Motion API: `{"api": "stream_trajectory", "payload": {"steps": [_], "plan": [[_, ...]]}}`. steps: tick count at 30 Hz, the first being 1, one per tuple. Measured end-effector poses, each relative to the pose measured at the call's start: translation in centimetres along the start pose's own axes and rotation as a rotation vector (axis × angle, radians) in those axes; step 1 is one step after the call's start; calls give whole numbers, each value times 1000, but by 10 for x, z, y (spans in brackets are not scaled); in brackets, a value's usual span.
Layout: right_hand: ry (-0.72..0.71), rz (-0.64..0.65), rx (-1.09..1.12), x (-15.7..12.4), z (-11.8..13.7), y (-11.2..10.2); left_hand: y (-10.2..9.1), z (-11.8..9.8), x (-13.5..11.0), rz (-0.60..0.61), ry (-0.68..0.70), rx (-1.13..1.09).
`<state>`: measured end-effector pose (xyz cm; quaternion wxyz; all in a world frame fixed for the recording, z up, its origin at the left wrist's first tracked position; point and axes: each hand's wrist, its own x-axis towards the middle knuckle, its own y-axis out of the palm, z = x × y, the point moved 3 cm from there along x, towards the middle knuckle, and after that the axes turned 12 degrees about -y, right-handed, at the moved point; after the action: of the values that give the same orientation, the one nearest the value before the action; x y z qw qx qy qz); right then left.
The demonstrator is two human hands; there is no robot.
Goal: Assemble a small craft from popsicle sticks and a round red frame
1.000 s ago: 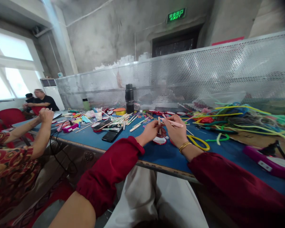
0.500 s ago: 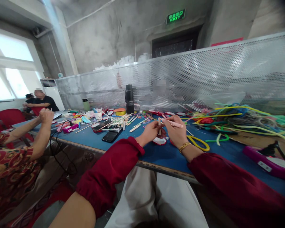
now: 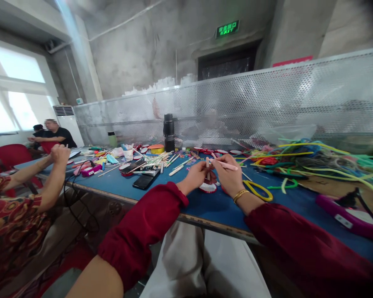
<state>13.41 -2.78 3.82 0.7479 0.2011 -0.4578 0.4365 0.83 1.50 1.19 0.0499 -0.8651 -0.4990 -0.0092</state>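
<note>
Above the blue tabletop (image 3: 170, 194), my left hand (image 3: 195, 176) is closed on a short pale-pink stick (image 3: 208, 162) that stands roughly upright between thumb and fingers. My right hand (image 3: 230, 176), with a gold bracelet at the wrist, pinches a slim pink pen-like tool (image 3: 229, 165) lying nearly level. The tool's front end points toward the top of the stick; whether they touch is too small to tell. Just below the hands lies a white round piece with a red rim (image 3: 208, 188), partly covered by the fingers.
Left of my hands are a black phone (image 3: 146, 179), several pale sticks and a black bottle (image 3: 169, 132). To the right sit a yellow loop (image 3: 261, 194), a heap of coloured strips (image 3: 317, 159) and a purple power strip (image 3: 348, 215). A co-worker's hands (image 3: 60, 155) are at far left.
Both hands keep their grips, with the pink tool still against or near the stick. The whole view has shifted slightly; only small finger movement shows.
</note>
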Motion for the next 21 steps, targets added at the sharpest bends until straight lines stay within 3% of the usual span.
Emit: {"api": "stream_trajectory", "payload": {"steps": [8, 21], "plan": [[-42, -20, -7, 0, 10, -4, -1, 6, 6, 24, 9, -24], [-10, -4, 12, -1, 1, -2, 1, 6, 5, 16, 7, -12]]}}
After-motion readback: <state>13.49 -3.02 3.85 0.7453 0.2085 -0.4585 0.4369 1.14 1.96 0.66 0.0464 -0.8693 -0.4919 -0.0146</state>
